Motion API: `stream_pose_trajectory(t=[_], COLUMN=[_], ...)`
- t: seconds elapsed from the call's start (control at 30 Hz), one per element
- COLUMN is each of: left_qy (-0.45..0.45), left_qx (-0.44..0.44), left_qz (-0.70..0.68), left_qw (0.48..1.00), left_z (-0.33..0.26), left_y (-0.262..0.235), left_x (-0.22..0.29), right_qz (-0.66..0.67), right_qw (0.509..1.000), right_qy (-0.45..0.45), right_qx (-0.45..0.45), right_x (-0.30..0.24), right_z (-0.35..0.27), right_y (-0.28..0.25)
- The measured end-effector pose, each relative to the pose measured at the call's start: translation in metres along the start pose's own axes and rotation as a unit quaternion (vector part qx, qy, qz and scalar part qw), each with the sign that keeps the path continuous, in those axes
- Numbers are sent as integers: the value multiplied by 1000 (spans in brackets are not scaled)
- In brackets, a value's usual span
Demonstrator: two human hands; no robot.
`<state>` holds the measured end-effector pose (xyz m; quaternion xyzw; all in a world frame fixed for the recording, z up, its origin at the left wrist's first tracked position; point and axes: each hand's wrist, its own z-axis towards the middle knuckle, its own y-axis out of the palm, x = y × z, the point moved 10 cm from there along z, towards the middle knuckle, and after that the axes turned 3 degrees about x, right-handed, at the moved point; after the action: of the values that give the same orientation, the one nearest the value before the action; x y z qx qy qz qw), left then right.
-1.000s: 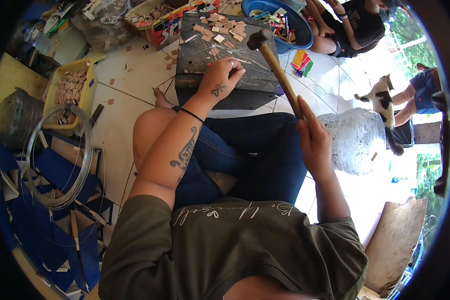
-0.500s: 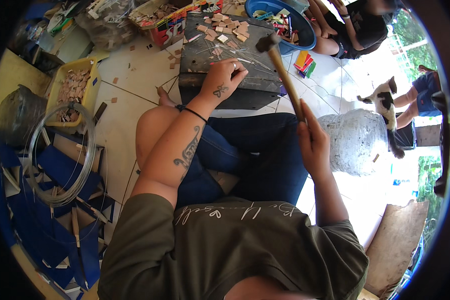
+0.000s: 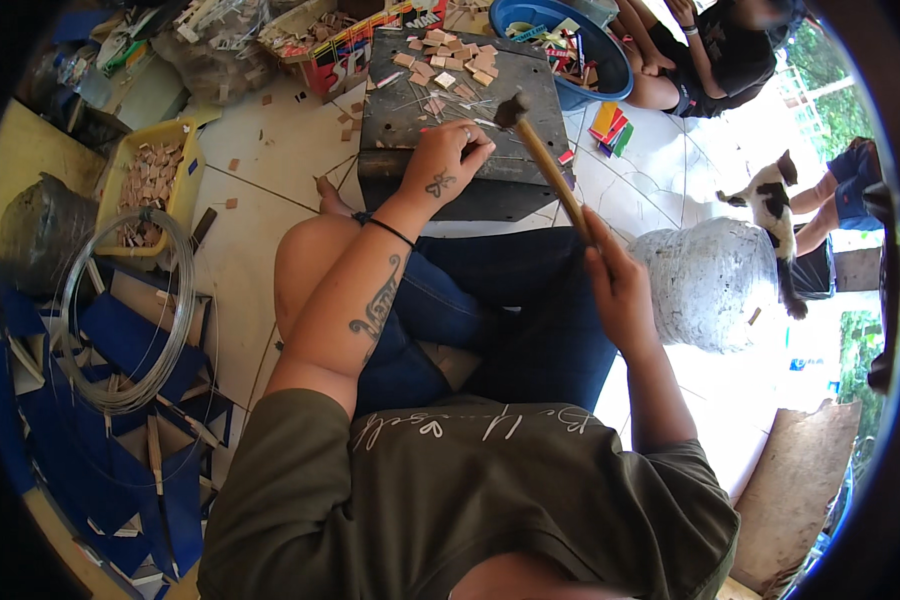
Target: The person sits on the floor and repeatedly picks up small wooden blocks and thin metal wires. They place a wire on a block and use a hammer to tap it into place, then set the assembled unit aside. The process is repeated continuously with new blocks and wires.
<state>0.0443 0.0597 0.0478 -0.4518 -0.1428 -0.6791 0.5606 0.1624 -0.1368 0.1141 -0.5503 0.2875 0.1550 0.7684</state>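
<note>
My right hand (image 3: 620, 285) is wrapped round the lower handle of a hammer (image 3: 547, 160). The hammer's dark head is over the dark box-like block (image 3: 395, 105), right of my left hand. My left hand (image 3: 447, 155) rests at the block's near part with thumb and fingers pinched together; whatever is between the fingertips is too small or hidden to name. Thin wires (image 3: 480, 112) lie scattered on the block just beyond that hand. Farther back on the block sits a pile of small square wooden pieces (image 3: 458, 52).
A blue basin (image 3: 610, 85) with coloured strips stands behind the block, near another person (image 3: 735, 60). Left are a yellow crate (image 3: 192, 165) of wooden pieces, a wire coil (image 3: 185, 320) and blue panels (image 3: 120, 340). A whitish rounded object (image 3: 705, 285) and a cat (image 3: 773, 205) are right.
The hammer head has moved left and slightly down, closer to my left hand. My right hand has shifted slightly left with it. My left hand has stayed nearly in place.
</note>
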Motion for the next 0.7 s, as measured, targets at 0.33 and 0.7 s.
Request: stream_pose_trajectory(t=[0.33,0.7], left_qy=[0,-11], left_qx=[-1,-1], left_qz=[3,18], left_qw=[1000,1000], left_z=[2,-1], left_y=[0,0], left_x=[-1,-1], right_qz=[23,51], right_qw=[999,998], right_qy=[21,17], right_qx=[21,46], right_x=[4,9], right_z=[-1,-1], right_y=[-5,-5])
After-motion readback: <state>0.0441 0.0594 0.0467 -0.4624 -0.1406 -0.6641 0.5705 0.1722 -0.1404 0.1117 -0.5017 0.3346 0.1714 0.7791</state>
